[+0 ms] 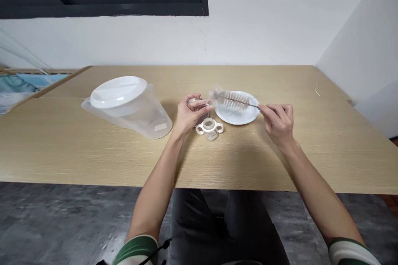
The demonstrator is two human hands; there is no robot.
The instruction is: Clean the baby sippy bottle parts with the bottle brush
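My right hand (278,124) is closed round the thin wire handle of a bottle brush (234,100). The brush has pale bristles and points left over a white plate (238,120). My left hand (189,115) pinches a small clear piece (209,104) between thumb and fingers; its exact kind is hard to make out. The brush's fluffy tip is right beside that piece, and I cannot tell whether they touch. Just in front of my left hand, a small baby bottle (211,132) with two white handles stands open at the top. A round, dark-looking container (203,118) is partly hidden behind my left hand.
To the left, a large translucent pitcher (137,118) with a white lid appears on the wooden table (124,165). A thin pale strip (316,90) lies at the far right. A wall and a dark-framed window (130,4) rise behind the table.
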